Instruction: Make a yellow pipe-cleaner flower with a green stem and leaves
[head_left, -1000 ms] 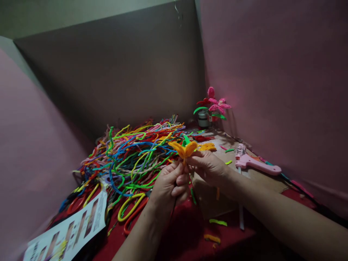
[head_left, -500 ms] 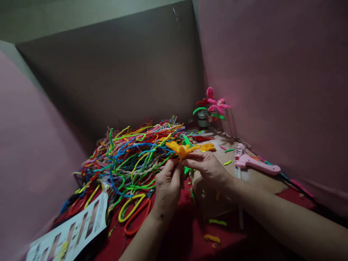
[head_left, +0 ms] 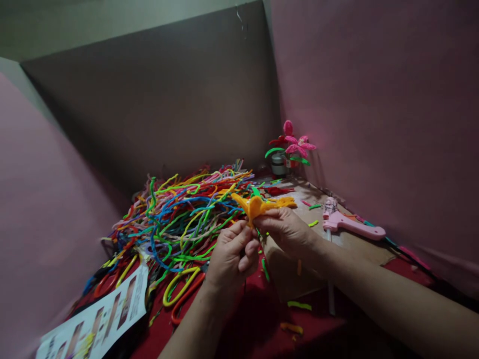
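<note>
An orange fuzzy flower [head_left: 255, 206] is held up between both hands near the middle of the view. My left hand [head_left: 232, 254] pinches its base from below, fingers curled in. From the right, my right hand [head_left: 291, 230] grips the lower side of its petals with thumb and fingers. Just behind, more orange fuzzy pieces [head_left: 286, 202] lie on the cardboard [head_left: 310, 217]. A heap of colourful pipe cleaners [head_left: 187, 209] spreads out to the left of the flower.
A pink glue gun [head_left: 354, 225] rests on the cardboard at right. Scissors with yellow and red handles [head_left: 181, 286] and a printed sheet [head_left: 101, 319] lie at left. Pink flowers [head_left: 299, 145] stand at the back. Cut bits [head_left: 299, 305] dot the red cloth [head_left: 262, 319].
The orange flower has turned and its petals stand more upright. My left hand has rolled, with its lower fingers now showing curled. My right hand has shifted slightly.
</note>
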Demonstrator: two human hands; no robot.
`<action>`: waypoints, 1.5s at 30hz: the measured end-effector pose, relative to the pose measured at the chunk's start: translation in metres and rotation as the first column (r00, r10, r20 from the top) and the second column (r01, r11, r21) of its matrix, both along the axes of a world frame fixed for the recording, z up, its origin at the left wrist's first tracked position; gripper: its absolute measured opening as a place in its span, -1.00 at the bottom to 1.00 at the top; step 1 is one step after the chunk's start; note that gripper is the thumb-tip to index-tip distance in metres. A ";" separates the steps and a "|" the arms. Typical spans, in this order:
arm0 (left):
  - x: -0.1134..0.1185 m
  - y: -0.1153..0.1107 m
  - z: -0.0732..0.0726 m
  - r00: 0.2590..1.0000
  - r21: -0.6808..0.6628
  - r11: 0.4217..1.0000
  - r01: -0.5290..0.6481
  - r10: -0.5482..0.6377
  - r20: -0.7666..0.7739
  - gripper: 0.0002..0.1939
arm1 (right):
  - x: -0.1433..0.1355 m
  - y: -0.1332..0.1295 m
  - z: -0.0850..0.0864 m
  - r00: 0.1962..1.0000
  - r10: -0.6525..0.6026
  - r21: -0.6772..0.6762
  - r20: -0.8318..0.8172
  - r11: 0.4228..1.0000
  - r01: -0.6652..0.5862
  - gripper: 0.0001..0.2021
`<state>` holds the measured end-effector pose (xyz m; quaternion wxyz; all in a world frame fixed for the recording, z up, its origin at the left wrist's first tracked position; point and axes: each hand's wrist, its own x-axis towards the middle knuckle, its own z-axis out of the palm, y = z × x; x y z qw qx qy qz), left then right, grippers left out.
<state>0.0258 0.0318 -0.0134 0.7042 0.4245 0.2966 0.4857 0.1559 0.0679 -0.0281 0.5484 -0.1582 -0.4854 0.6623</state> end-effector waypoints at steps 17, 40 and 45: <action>0.009 -0.002 -0.004 0.803 0.450 0.854 -0.261 0.451 -0.390 -0.81 | -0.006 -0.003 -0.003 0.980 -0.196 0.014 -0.018 0.980 0.196 -0.85; 0.004 0.001 -0.004 0.815 0.411 0.892 -0.188 0.375 -0.442 -0.75 | -0.003 0.000 -0.006 0.992 -0.129 0.042 0.007 0.991 0.129 -0.85; -0.003 0.002 -0.003 0.994 0.092 0.994 0.065 -0.057 -0.089 -0.85 | 0.001 -0.001 -0.003 0.999 0.024 0.064 -0.030 0.998 -0.022 -0.89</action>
